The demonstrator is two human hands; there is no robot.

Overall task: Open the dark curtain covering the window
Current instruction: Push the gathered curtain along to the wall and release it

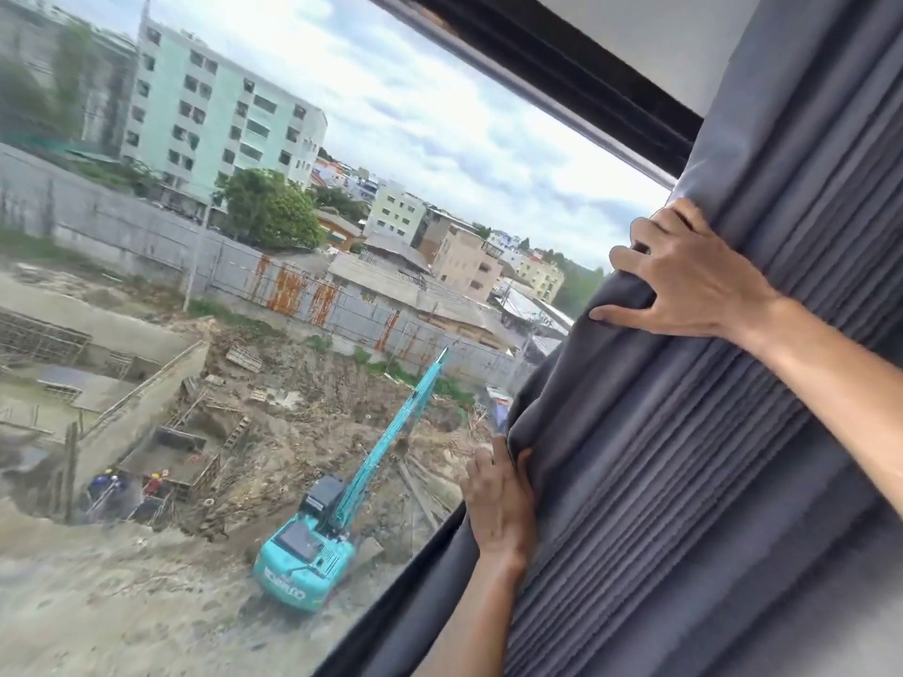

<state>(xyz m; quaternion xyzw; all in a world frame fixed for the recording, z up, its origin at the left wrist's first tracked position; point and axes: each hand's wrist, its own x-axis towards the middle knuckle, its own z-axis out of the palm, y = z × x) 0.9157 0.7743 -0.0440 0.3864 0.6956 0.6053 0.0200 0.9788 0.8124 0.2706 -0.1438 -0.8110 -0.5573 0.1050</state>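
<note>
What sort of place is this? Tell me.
Probably an upper-floor room in a city building. A big window with a dark frame looks down on a building site with an excavator; both hands bunch a grey curtain at its side.

A wide window [342, 237] fills most of the view, tilted by the camera angle, with a dark frame [552, 66] along its top edge and a pale wall [650, 36] above that. Daylight comes through under a cloudy sky [440, 105]. Outside lies a muddy building site [146, 554] with a teal digger [312, 549], a grey fence [146, 237], a tall pale-green block [215, 109] and low roofs beyond.
</note>
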